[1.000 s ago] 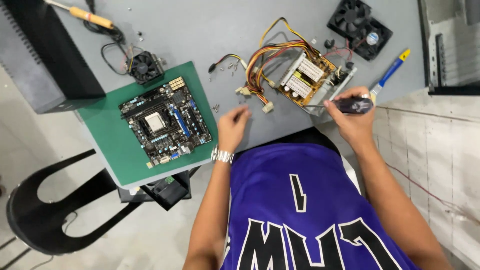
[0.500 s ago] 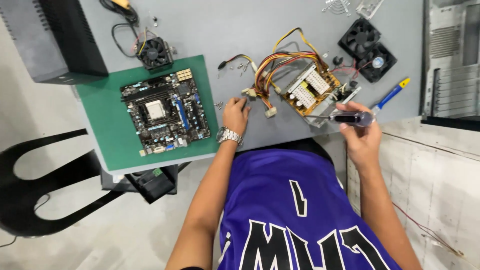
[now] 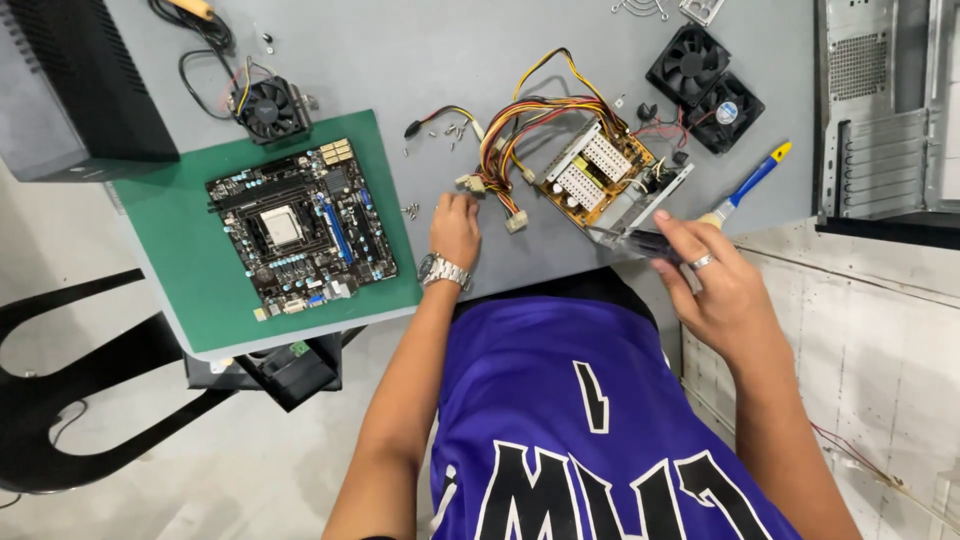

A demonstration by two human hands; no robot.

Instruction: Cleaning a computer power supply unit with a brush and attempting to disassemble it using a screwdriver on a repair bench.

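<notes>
Now our left hand (image 3: 455, 228) has slid, fingers curled, to the cable connectors (image 3: 470, 184), while our right hand (image 3: 712, 283) still pinches the screwdriver (image 3: 655, 243) at the table's (image 3: 420, 60) near edge.

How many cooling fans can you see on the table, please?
3: one black fan above the green mat, and two black fans side by side beyond the power supply board. Others may be hidden.

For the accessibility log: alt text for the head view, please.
Left hand rests by cable connectors of an opened power supply; right hand holds a dark tool at its edge. A motherboard lies on a green mat; two black fans behind.
</notes>
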